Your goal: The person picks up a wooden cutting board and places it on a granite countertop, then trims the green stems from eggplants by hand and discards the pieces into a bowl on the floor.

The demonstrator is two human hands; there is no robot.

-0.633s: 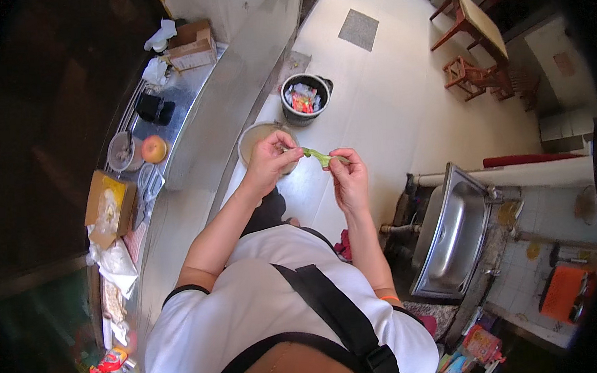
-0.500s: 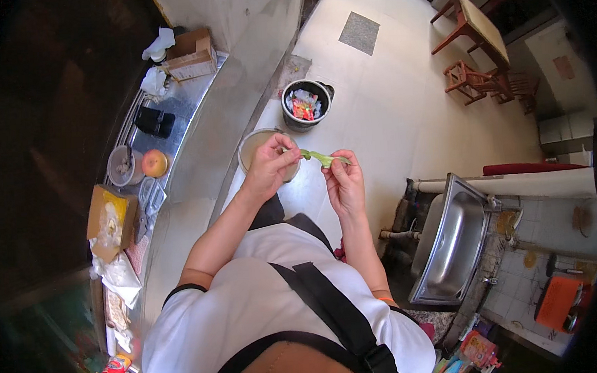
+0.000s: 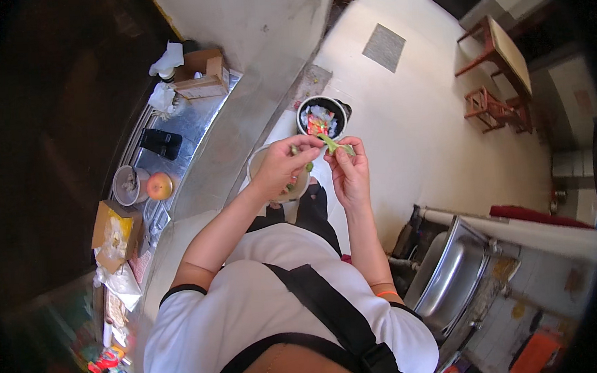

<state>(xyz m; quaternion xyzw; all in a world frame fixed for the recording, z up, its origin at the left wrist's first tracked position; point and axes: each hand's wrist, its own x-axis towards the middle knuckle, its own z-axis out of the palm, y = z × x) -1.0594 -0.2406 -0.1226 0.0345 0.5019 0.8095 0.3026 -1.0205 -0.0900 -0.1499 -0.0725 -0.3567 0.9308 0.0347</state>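
Between my hands, above a pale round basin (image 3: 258, 160), is a light green vegetable stem (image 3: 331, 144). My right hand (image 3: 350, 176) pinches its wider, leafy end between thumb and fingers. My left hand (image 3: 285, 168) is closed, its fingertips at the thin end of the stem. Small darker green pieces (image 3: 309, 167) show by the left thumb and below the palm; whether they are held or lie in the basin, I cannot tell. Beyond the hands stands a black bin (image 3: 301, 120) with a light rim, holding red and whitish wrappers.
Along the left, a metal counter (image 3: 195, 117) bears a cardboard box (image 3: 203, 83), a black holder (image 3: 161, 143), a plastic tub (image 3: 127, 185), a round reddish-yellow fruit (image 3: 160, 186) and bags. A steel sink (image 3: 454, 269) is at right. Wooden stools (image 3: 488, 110) and a table (image 3: 507, 54) stand farther off.
My left hand has shifted nearer the stem, and darker green pieces now show around it. The view has turned slightly, so the basin and bin appear farther right.
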